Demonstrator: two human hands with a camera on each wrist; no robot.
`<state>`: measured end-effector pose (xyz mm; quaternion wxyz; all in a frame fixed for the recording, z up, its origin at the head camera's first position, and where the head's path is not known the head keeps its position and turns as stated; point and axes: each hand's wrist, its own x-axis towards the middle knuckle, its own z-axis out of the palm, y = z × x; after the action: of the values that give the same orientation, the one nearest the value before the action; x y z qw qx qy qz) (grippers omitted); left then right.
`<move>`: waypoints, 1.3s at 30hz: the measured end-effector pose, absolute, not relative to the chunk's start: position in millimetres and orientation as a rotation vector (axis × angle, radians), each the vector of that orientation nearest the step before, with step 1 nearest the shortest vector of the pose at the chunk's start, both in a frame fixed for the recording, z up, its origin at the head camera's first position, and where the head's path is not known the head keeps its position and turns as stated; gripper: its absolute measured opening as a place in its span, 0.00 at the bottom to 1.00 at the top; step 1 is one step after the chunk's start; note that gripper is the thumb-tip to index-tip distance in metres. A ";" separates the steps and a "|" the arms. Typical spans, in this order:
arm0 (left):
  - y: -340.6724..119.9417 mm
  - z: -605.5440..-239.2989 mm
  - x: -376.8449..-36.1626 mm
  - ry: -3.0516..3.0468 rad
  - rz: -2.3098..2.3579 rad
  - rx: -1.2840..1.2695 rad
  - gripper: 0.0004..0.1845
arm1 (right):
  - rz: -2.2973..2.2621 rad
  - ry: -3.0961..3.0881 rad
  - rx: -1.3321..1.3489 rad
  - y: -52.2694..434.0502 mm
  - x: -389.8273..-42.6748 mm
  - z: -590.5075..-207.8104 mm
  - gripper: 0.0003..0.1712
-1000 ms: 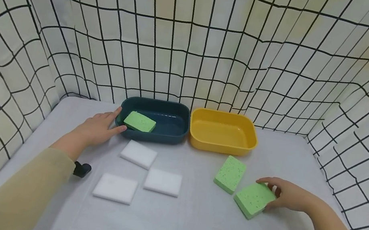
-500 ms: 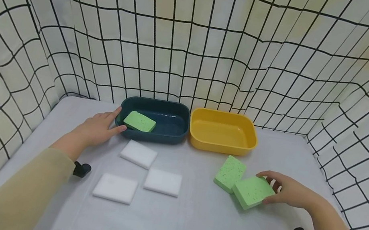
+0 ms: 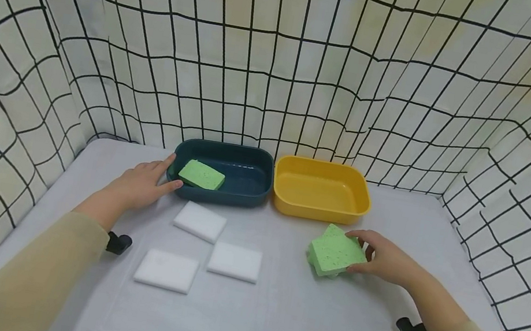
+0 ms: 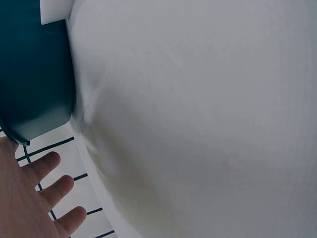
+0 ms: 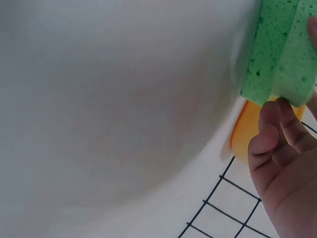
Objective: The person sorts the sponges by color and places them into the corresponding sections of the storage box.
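Note:
My right hand (image 3: 384,258) pinches a green sponge (image 3: 337,252) by its right side, thumb at the near edge and fingertips at the far one. This sponge overlaps a second green sponge (image 3: 335,230), which shows only at its edges. In the right wrist view the fingers (image 5: 267,139) meet the end of the sponge. My left hand (image 3: 139,186) touches the left end of a dark teal plastic box (image 3: 244,200), fingers spread and thumb on the near rim. Inside that box, at its left, lies another green sponge (image 3: 202,175).
A yellow plastic box (image 3: 318,212) stands against the teal one's right end. Three white sponge pads lie before the boxes: a back one (image 3: 200,222), a right one (image 3: 234,262) and a front-left one (image 3: 166,270). Black-gridded white cloth (image 3: 282,63) walls the table (image 3: 269,330).
My right hand has lifted the green sponge and carried it left and away from me, from beside the second sponge to over it. The left hand has stayed at the teal box.

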<state>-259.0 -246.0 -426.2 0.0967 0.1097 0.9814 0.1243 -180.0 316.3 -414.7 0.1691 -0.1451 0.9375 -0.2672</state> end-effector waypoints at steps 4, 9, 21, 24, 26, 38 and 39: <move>-245.9 -426.7 -259.3 2.906 0.366 0.321 0.54 | -0.756 2.674 -0.415 310.5 -183.6 -417.2 0.45; -246.1 -425.2 -258.6 2.905 0.364 0.315 0.53 | -0.762 2.672 -0.447 308.8 -185.4 -420.3 0.47; -246.4 -424.8 -257.4 2.902 0.362 0.314 0.53 | -0.833 2.547 -0.367 321.1 -193.4 -429.4 0.54; -246.7 -425.2 -257.3 2.899 0.364 0.316 0.53 | -0.843 2.537 -0.371 323.0 -194.5 -430.0 0.52; -246.5 -425.2 -257.1 2.898 0.366 0.317 0.54 | -0.840 2.544 -0.383 323.2 -194.4 -429.3 0.50; -246.3 -425.4 -257.9 2.899 0.372 0.321 0.53 | -0.822 2.659 -0.417 321.7 -190.2 -419.6 0.49; -246.4 -425.5 -258.1 2.900 0.371 0.324 0.54 | -0.819 2.669 -0.421 321.7 -189.9 -418.3 0.49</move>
<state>-258.1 -246.4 -425.5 0.0999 0.1096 0.9809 0.1255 -189.9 321.7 -418.3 0.1584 -0.1474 0.9333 -0.2865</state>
